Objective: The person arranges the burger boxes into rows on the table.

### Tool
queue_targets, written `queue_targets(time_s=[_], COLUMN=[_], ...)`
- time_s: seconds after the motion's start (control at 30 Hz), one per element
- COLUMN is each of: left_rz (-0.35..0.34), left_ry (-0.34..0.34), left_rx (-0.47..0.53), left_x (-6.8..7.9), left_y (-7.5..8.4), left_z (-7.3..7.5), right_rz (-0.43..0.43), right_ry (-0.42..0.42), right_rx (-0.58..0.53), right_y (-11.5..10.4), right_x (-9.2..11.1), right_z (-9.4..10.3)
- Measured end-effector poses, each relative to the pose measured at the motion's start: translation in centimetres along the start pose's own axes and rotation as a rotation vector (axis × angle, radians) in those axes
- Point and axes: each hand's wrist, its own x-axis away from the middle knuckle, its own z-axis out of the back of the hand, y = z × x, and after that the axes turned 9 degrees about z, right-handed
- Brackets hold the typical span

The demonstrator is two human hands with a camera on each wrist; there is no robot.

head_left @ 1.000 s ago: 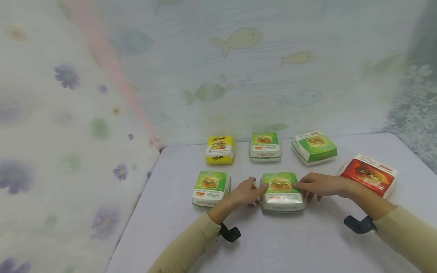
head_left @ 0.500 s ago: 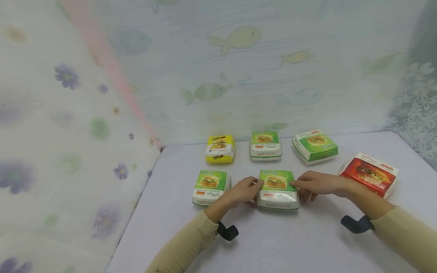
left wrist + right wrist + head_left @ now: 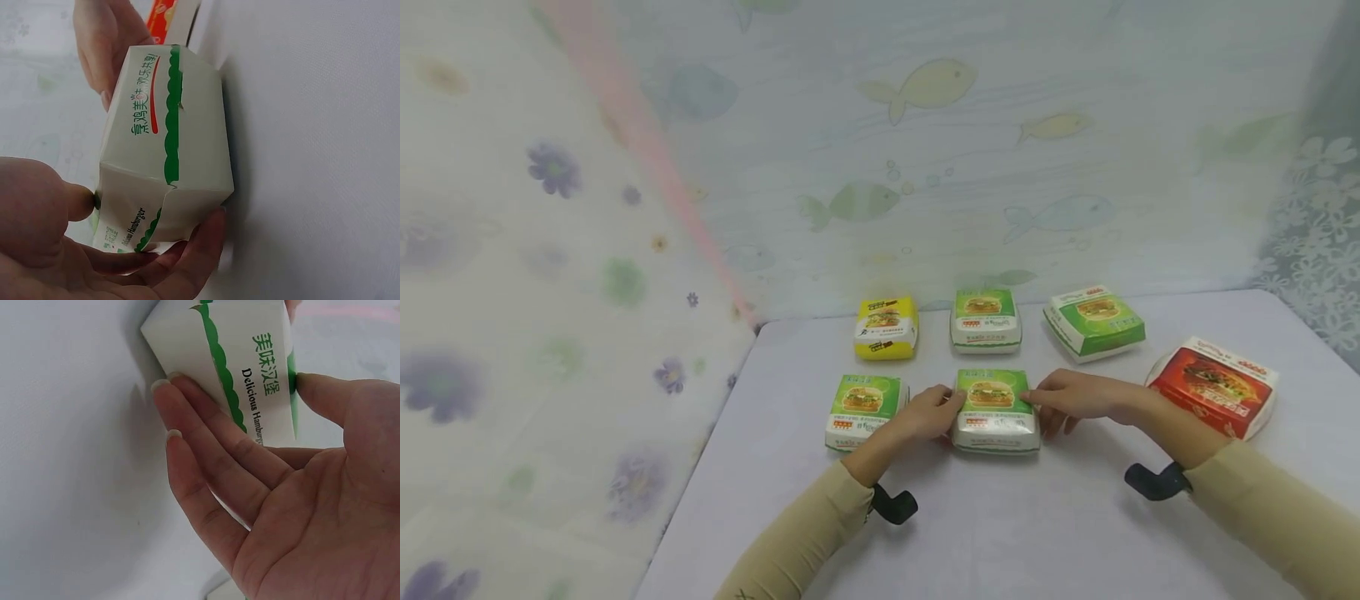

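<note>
A green-and-white burger box (image 3: 996, 421) with a hamburger picture on its lid sits between both hands. My left hand (image 3: 932, 412) grips its left side; in the left wrist view that thumb lies at the lid edge and the fingers are low on the box wall. On the opposite side my right hand (image 3: 1078, 396) holds the box, its thumb (image 3: 325, 394) on the lid edge and fingertips against the wall. The box's side wall (image 3: 144, 112) carries green and red print. Just left of the left hand stands another green-and-white burger box (image 3: 865, 404), its near right corner partly behind that arm.
Along the back of the white table (image 3: 775, 400) are a yellow burger box (image 3: 886, 329) and two green ones, one straight (image 3: 985, 321) and one angled (image 3: 1093, 321). A red burger box (image 3: 1213, 387) lies right, beside the right forearm. Patterned curtains (image 3: 820, 125) rise behind.
Both hands have moved left together with the burger box between them, bringing it nearer the left green box. The left hand has closed in against its side. The other boxes have stayed put.
</note>
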Motion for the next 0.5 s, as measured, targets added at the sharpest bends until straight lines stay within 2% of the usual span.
queue_targets(time_s=[0.3, 0.4, 0.5], left_rz=[0.004, -0.009, -0.052], left_ry=[-0.009, 0.011, 0.028], left_rx=[0.003, -0.077, -0.207], left_x=[0.3, 0.6, 0.9], left_y=[0.1, 0.5, 1.0], left_z=[-0.1, 0.3, 0.9], right_rz=[-0.039, -0.035, -0.032], right_ry=[0.023, 0.018, 0.010], right_rx=[0.026, 0.056, 0.088], right_y=[-0.1, -0.2, -0.7], right_x=[0.2, 0.6, 1.2], right_z=[-0.1, 0.1, 0.6])
